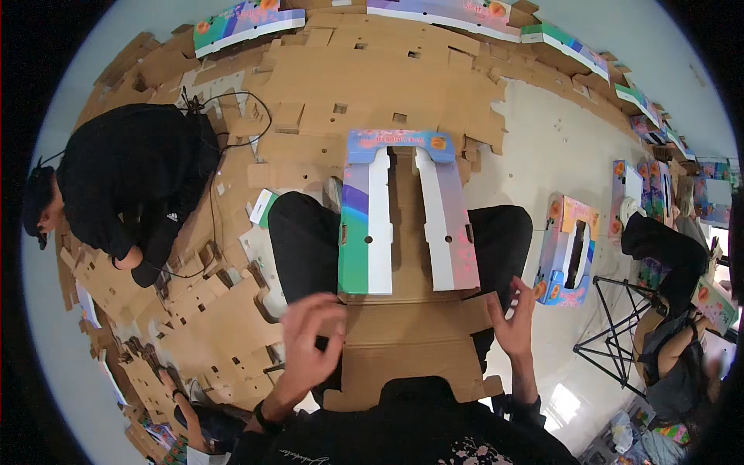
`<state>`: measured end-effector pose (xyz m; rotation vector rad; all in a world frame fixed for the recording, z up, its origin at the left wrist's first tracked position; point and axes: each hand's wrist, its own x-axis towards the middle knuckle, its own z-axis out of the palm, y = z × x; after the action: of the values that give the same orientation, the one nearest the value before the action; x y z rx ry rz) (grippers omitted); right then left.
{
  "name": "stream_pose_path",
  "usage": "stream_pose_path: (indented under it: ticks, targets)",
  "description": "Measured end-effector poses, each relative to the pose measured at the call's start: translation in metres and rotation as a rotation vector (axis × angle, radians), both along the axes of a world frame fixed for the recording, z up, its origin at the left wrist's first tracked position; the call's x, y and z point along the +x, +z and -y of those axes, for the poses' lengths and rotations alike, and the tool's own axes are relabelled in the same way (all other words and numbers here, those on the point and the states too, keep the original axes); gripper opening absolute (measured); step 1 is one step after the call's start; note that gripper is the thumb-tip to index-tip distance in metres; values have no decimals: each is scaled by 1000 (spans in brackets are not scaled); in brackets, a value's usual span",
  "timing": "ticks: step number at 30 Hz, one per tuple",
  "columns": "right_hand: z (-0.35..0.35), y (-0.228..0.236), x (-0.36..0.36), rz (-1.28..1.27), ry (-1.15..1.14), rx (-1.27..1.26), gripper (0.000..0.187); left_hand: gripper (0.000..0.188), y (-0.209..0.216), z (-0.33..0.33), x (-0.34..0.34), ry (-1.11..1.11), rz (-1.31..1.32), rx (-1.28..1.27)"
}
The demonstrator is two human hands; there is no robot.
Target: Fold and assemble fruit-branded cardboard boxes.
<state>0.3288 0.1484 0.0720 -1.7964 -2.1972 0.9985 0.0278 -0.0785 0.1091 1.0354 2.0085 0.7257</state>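
Note:
A printed cardboard carton (354, 232) in green, purple and pink rests between my knees, partly folded. Its far end stands closed, while a long gap between two white-edged side flaps shows the brown inside. The near end panel (411, 341) lies folded out toward my body as plain brown cardboard. Beside the carton's near left corner is my left hand (312, 337), fingers loosely bent and apart, holding nothing. My right hand (514, 322) is spread at the right side of the brown panel, thumb close to its edge; whether it touches cannot be told.
Flattened brown cardboard (387, 70) covers much of the floor. A folded carton (566, 249) stands to my right, near a black folding stool frame (616, 333). One person (139, 170) crouches at left with a black cable; others sit at right and lower left. More cartons line the walls.

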Motion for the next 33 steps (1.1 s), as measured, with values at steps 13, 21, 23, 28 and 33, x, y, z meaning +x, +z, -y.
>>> stream_pose_path:
  ticks: [13, 21, 23, 28, 33]
  targets:
    - [37, 5, -8, -449, 107, -175, 51, 63, -37, 23, 20, 321, 245, 278]
    - [21, 4, -23, -330, 319, -345, 57, 62, -28, 8, 2, 5, -26, 248]
    - [21, 5, -21, -343, 316, -364, 57, 62, -31, 11, 4, -5, -88, 302]
    - [26, 3, -15, -229, 255, -378, 63, 56, -51, 16, 11, -66, -203, 400]
    - [22, -4, -22, -344, 11, -423, 83, 92, -64, 0, 15, 98, 0, 407]
